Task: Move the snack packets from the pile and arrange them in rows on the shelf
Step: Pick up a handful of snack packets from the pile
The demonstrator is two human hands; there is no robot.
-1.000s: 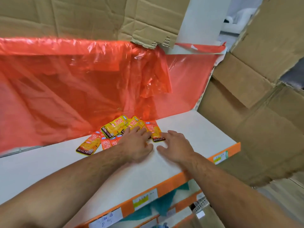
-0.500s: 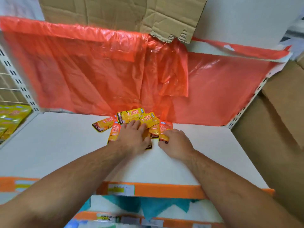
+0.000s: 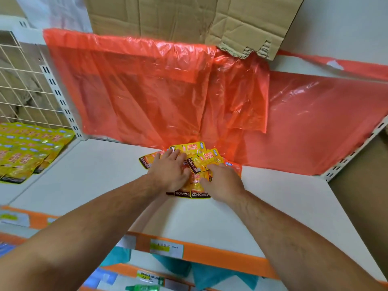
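Pressed flat under left hand [image 3: 170, 172]: glossy yellow foil snack packets [image 3: 201, 161]; hold of right hand [image 3: 223, 183] indiscernible. Judged light, slippery; edge pinch advised.

two hands, left hand [image 3: 170, 173] and right hand [image 3: 222, 182], on one pile of snack packets [image 3: 200, 162] at the back edge of the white shelf [image 3: 105, 181]; at least seven show, overlapping, yellow and orange. far more yellow packets [image 3: 25, 152] on the neighbouring shelf [image 3: 12, 193] at left, too crowded to count. one cardboard sheet [image 3: 168, 17] above.
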